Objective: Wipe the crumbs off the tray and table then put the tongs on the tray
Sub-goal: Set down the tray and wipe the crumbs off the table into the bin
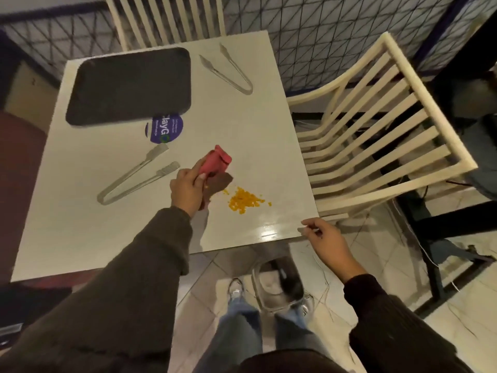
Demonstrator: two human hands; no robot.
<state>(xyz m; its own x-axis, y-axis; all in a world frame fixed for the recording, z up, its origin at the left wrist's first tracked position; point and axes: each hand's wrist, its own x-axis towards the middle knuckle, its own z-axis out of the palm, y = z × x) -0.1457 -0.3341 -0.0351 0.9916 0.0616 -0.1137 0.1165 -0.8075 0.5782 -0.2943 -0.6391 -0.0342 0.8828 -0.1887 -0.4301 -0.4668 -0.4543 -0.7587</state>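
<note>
The white surface [80, 238] carries a dark tray [129, 86] far left, far tongs [228, 70] beside it, and near tongs [137, 176]. The left grip [188, 189] clutches a red cloth [216, 162] just beside orange crumbs [246, 200]. The right grip [325, 238], loosely curled and holding nothing, is at the near corner. A cream slatted chair [430, 102] stands on the tiled floor [199, 286].

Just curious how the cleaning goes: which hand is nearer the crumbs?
Left. The left hand, gripping a red cloth, is just left of the crumbs. The right hand is farther off, at the table's near right corner.
</note>
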